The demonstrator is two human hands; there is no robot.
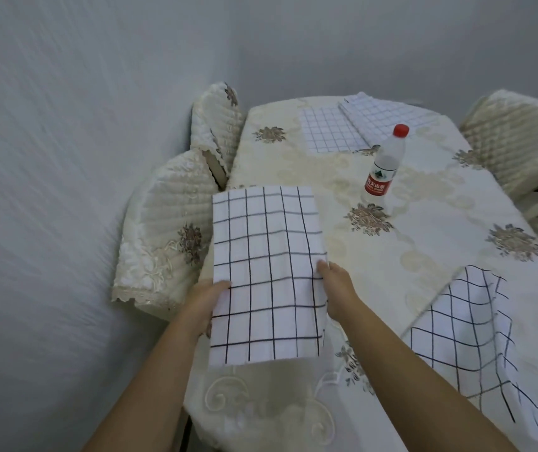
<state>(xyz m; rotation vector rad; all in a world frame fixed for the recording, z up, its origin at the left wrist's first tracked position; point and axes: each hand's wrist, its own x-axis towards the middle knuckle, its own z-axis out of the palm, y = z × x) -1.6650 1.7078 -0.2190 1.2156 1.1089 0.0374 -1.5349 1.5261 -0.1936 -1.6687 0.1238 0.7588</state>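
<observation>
While the left hand (pixel 203 307) and right hand (pixel 336 290) pinch its side edges, the folded checked cloth (pixel 266 269) sits over the table's (pixel 424 252) near-left edge. Beyond stands a capped bottle (pixel 383 168), contents unclear; farthest lie two folded cloths (pixel 332 132).

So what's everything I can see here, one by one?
held cloth: 1, white with dark checks, folded, near left
table: 1, under a cream cover with brown flowers, centre
folded cloths: 2, white with dark checks, far end of the table
loose cloth: 1, white with dark checks, rumpled, near right of the table
bottle: 1, clear with red cap and label, upright mid-table
chairs: at least 3, cream quilted covers, two left, one far right
left hand: 1, grips the held cloth's left edge
right hand: 1, grips its right edge
</observation>
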